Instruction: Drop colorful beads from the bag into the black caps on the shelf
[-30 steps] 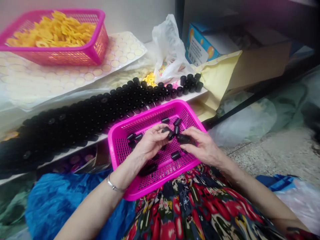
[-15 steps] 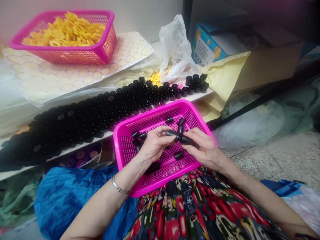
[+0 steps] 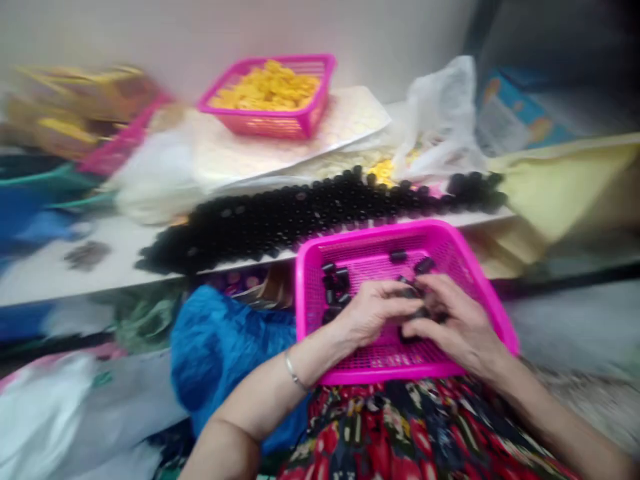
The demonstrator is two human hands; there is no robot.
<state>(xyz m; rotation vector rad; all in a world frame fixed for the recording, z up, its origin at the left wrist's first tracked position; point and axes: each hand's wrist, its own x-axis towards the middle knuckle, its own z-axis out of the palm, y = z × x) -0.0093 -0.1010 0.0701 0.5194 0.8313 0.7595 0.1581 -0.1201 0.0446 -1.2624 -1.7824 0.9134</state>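
Observation:
A pink plastic mesh basket point(image 3: 400, 375) rests on my lap, with several short black cylinders point(image 3: 343, 275) lying loose in it. Over its right half, my left hand point(image 3: 377, 307) is closed in a pinch at the fingertips. Facing it, my right hand point(image 3: 460, 327) curls its fingers and thumb around dark pieces. Between the fingertips of both hands is a small black cylinder point(image 3: 414, 293), partly hidden and blurred. Another black cylinder point(image 3: 424, 265) lies just beyond my right fingers.
Rows of upright black cylinders point(image 3: 280, 217) line the white shelf. Behind them stand a pink basket of yellow rings point(image 3: 270, 87), a white plastic bag point(image 3: 443, 113) and a blue box point(image 3: 525, 117). A blue plastic bag point(image 3: 220, 353) bulges left of my lap.
My view has swung left, so the scene sits further right and more of the left shelf shows. My hands have come closer together over the basket, still at the black cylinders.

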